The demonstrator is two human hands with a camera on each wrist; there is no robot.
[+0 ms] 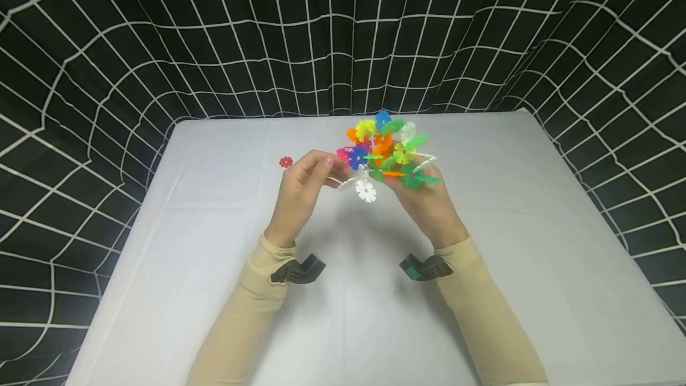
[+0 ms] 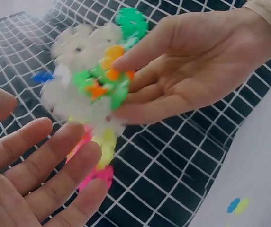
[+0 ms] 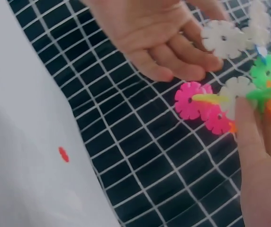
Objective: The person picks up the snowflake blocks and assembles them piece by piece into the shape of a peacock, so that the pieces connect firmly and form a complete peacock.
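A cluster of joined plastic snowflake discs [image 1: 383,145] in white, green, yellow, orange, blue and pink is held up over the table. My right hand [image 1: 427,204] grips it from the right, thumb and fingers on green and orange discs, as the left wrist view shows; part of that hand is hidden behind the discs. My left hand [image 1: 302,192] is at the cluster's left side, its fingers loosely bent and apart in the left wrist view [image 2: 45,175]. Beside its fingertips are white discs [image 3: 224,39] and pink discs [image 3: 191,100] of the cluster.
A loose red disc [image 1: 286,162] lies on the white table [image 1: 214,243], left of my left hand. A blue and yellow piece [image 2: 238,205] lies on the table in the left wrist view. Black cloth with a white grid [image 1: 300,34] stands around the table's back and sides.
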